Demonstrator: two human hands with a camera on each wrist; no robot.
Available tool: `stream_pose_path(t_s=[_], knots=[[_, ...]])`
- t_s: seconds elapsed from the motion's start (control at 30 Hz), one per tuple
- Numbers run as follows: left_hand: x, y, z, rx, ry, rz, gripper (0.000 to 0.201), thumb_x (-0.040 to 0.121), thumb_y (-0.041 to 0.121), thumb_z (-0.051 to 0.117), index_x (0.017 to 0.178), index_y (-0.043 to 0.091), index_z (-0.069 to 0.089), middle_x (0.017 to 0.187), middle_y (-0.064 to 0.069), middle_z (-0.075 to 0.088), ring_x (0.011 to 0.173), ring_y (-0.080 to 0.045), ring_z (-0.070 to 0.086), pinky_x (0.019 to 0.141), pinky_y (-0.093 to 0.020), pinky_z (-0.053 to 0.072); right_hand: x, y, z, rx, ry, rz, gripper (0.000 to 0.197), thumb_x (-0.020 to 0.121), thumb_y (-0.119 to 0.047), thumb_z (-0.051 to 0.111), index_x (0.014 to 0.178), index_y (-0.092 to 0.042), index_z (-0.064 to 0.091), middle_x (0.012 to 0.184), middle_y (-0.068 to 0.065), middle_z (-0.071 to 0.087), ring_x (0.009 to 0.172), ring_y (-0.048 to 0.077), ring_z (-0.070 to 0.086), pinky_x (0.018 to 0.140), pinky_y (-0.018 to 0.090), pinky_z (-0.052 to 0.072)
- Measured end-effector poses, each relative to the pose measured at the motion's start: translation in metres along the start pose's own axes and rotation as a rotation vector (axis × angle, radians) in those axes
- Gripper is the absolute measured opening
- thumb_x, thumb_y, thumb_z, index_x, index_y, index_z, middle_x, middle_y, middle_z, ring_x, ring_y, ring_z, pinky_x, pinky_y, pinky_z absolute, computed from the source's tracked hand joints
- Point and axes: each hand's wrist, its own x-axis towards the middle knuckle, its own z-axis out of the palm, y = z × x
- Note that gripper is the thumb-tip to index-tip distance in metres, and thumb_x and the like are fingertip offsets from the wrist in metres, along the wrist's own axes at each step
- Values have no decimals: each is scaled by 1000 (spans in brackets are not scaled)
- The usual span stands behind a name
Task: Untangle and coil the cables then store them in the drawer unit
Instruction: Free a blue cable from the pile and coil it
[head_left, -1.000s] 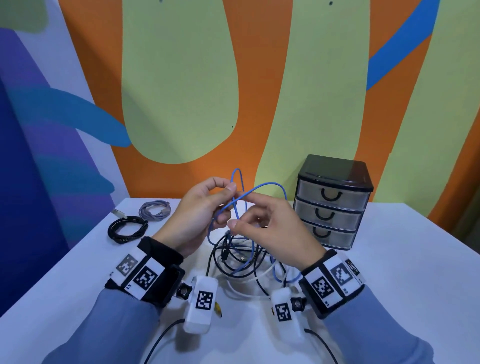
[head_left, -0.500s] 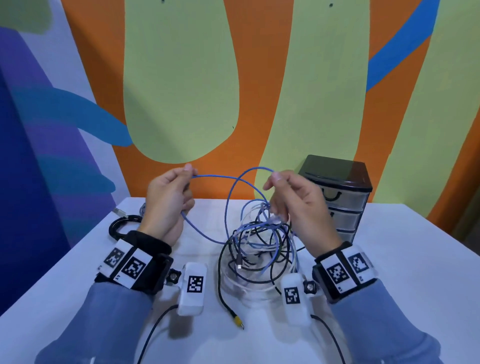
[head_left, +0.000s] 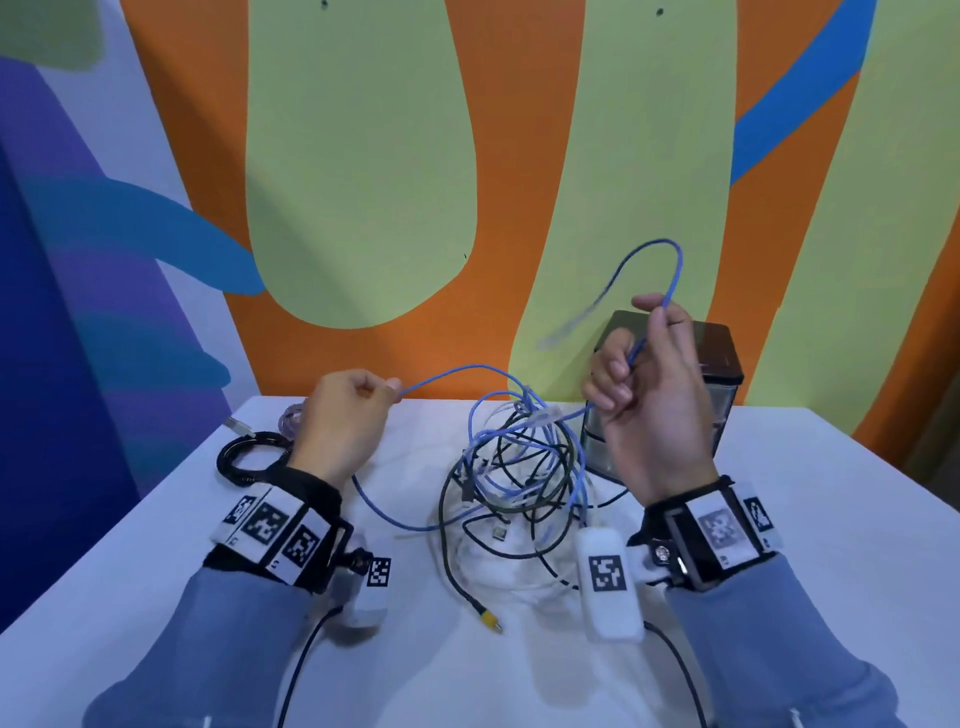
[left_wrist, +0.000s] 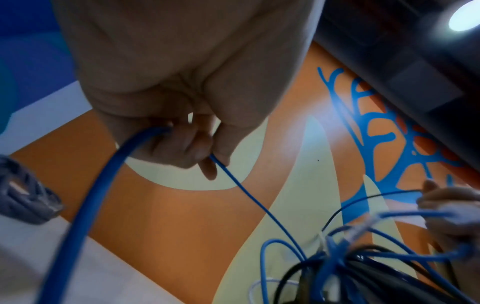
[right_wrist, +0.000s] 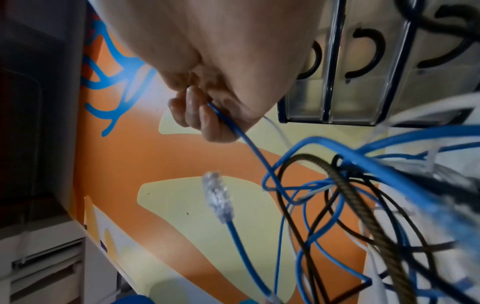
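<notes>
A thin blue cable (head_left: 457, 370) runs out of a tangle of black, white and blue cables (head_left: 519, 478) on the white table (head_left: 779, 545). My left hand (head_left: 343, 415) pinches the blue cable (left_wrist: 249, 195) at the left of the tangle. My right hand (head_left: 649, 384) is raised and grips the same cable (right_wrist: 249, 144) further along. Its free end arcs above that hand, and the clear plug (right_wrist: 217, 197) dangles in the air. The drawer unit (head_left: 722, 374) with a black top stands behind my right hand, all drawers (right_wrist: 363, 61) closed.
A coiled black cable (head_left: 249, 457) and a coiled grey cable (head_left: 291, 415) lie at the table's far left, behind my left hand. A black cable's yellow plug (head_left: 488, 618) points toward the front edge. The painted wall stands right behind the table.
My hands have drawn apart: the left moved left and down, the right rose up and to the right. The blue cable's plug end has come free of the tangle and swings above my right hand.
</notes>
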Motion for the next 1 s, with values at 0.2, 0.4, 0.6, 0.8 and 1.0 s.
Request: stream_pose_path(t_s=[0.2,0.4,0.6,0.8,1.0], knots=[[-22,21,7,220,5,269,23,97,10,71,101,32,76,105,-1,65,98,-17,61,78,-32,41,-3,3,5,32,-27,45,19,114,-26,37,106,-23,54,67,4,38,51,13,27,53,25,24],[-32,32,17,272,-137,610,63,77,-20,52,101,30,82,109,8,67,106,-14,58,92,-30,39,-1,8,2,-127,30,-8,18,112,-22,44,105,-18,60,81,2,51,68,15,45,64,27,40],[-36,31,21,350,-309,551,55,91,-14,46,97,24,85,107,11,71,105,-11,63,90,-21,44,4,15,-17,-781,167,-178,22,104,-31,65,93,-12,64,78,8,50,70,19,42,66,32,37],[-35,30,20,466,-370,353,34,103,16,50,105,29,82,81,9,72,72,-7,59,67,-26,41,-3,15,-9,-801,-13,46,21,104,-28,65,98,-10,54,57,10,59,44,23,45,43,25,36],[-29,20,21,474,-371,291,49,106,46,58,80,6,70,53,4,32,55,-18,32,55,-34,25,-7,16,-5,-937,-174,294,25,96,-14,72,78,-7,57,63,19,71,46,27,55,47,25,40]])
